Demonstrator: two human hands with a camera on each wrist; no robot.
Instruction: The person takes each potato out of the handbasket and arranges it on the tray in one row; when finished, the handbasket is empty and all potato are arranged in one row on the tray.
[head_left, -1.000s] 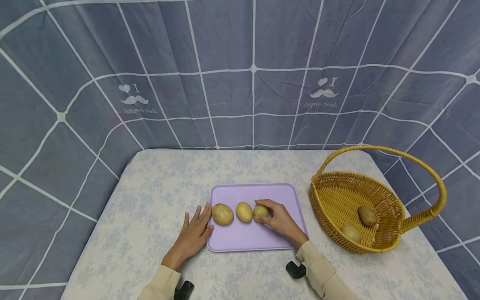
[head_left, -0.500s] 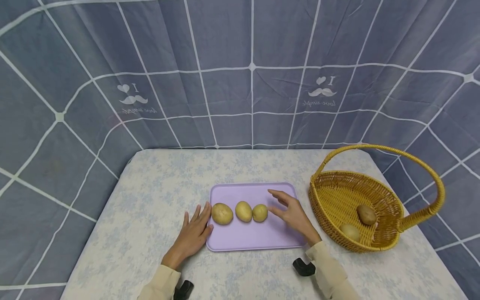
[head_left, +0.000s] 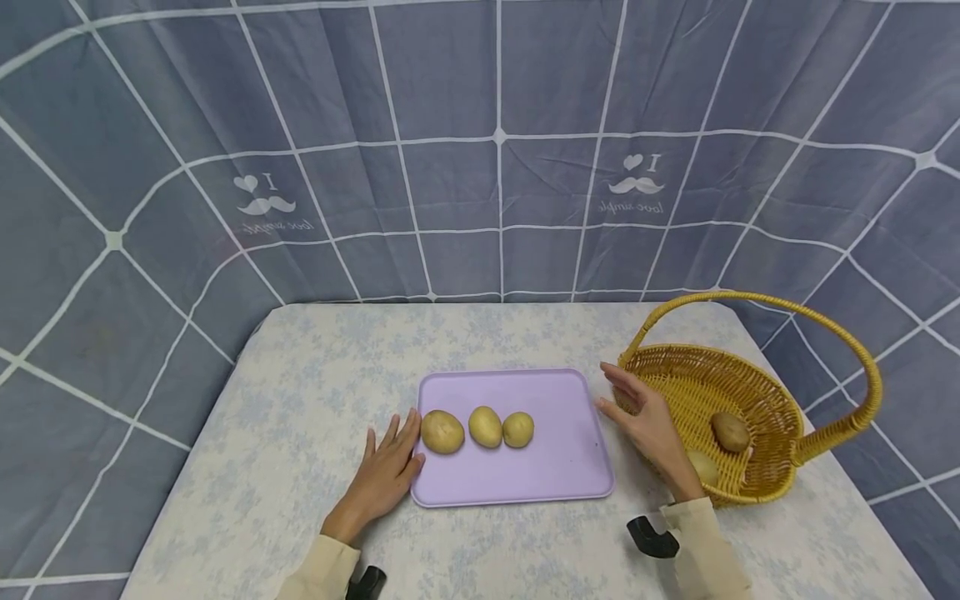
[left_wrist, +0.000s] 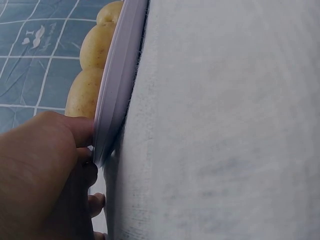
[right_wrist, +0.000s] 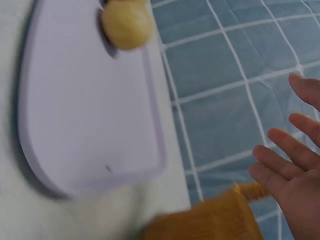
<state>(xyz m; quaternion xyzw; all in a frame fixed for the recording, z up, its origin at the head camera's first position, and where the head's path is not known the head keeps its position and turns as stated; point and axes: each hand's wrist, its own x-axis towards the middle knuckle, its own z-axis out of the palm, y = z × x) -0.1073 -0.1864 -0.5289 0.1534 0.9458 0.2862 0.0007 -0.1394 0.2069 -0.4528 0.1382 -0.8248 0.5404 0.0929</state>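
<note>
Three potatoes lie in a row across the lilac tray (head_left: 517, 479): a large potato (head_left: 442, 432) at the left, a medium potato (head_left: 485, 427) and a small round potato (head_left: 518, 429). My left hand (head_left: 381, 475) rests at the tray's left edge with fingers extended; in the left wrist view its thumb touches the rim. Over the near left side of the wicker basket (head_left: 675, 358) is my right hand (head_left: 651, 425), fingers spread and holding nothing. Inside the basket are a brown potato (head_left: 731, 432) and a paler potato (head_left: 703, 468), partly hidden by the right hand and wrist.
The basket's tall arched handle (head_left: 795, 310) rises over the right of the table. A pale flowered cloth (head_left: 337, 358) covers the tabletop. Blue-grey checked curtains (head_left: 450, 183) hang behind and at both sides.
My right hand has let go of the small round potato and moved right, off the tray to the basket. The left hand stays at the tray's edge.
</note>
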